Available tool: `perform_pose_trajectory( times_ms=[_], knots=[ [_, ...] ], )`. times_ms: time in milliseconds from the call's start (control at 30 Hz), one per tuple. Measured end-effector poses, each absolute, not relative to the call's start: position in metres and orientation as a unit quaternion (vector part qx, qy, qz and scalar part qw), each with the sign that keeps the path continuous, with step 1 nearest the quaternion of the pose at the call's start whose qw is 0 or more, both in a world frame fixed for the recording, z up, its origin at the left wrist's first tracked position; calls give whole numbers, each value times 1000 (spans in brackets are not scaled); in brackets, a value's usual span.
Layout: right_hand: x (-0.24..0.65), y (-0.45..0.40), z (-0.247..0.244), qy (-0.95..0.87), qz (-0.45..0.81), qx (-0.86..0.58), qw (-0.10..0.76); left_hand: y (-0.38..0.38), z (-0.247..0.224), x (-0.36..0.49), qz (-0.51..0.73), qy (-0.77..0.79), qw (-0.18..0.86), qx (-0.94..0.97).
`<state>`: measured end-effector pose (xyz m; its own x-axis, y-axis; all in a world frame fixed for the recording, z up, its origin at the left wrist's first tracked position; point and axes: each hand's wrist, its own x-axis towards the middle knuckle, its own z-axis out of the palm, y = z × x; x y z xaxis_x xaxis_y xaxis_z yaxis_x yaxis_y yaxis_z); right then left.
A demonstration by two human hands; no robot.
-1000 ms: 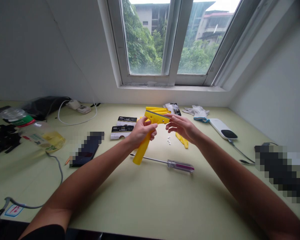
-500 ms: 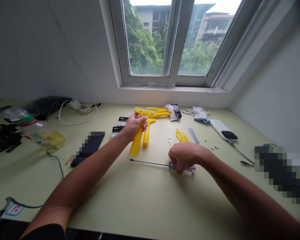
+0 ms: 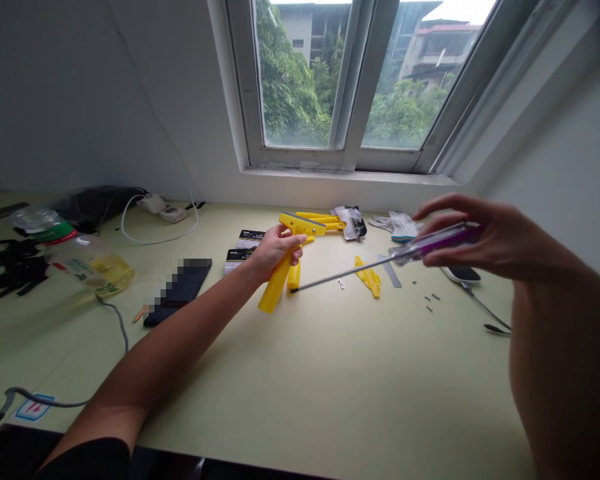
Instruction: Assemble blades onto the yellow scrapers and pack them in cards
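Note:
My left hand is closed round the handle of a yellow scraper, whose head with a metal blade points up and right. Behind it lies another yellow handle, partly hidden. My right hand grips a screwdriver by its clear and purple handle, raised above the table, shaft pointing left and down. Under the shaft are small nuts and a yellow scraper part. A loose metal blade lies beside that part, with several small screws to its right.
At the back are more yellow scrapers, a plastic packet and gloves. Black packs and a dark phone-like slab lie left. A bottle rests on its side; a cable runs near it.
My right hand has lifted the screwdriver off the table and swung it up and to the right. My left hand stays on the scraper, nearly still.

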<state>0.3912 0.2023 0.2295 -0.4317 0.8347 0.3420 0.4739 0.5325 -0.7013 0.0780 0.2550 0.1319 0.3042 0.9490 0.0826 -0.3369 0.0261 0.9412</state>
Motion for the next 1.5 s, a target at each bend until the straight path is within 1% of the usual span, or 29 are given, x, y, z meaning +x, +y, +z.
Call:
perform_pose_trajectory(
  times_ms=[67,133,167,233,333,433,767,1500],
  knots=[
    [390,207,228,-755,249,-370,481,254,132,79,498,314,646,486],
    [385,210,226,-707,239,-325,581,253,132,80,496,315,649,484],
    [382,210,225,-689,231,-306,615,253,132,81,494,315,650,484],
    [376,210,225,-674,197,-284,653,253,131,81,490,317,651,485],
    [372,207,225,-687,124,-296,652,254,129,82,493,318,647,487],
    [372,207,224,-697,96,-303,642,255,127,82,502,315,641,487],
    [371,211,219,-705,90,-316,629,254,128,83,505,328,637,481],
    [368,214,217,-687,121,-331,635,253,128,83,502,335,635,482]
  ],
)
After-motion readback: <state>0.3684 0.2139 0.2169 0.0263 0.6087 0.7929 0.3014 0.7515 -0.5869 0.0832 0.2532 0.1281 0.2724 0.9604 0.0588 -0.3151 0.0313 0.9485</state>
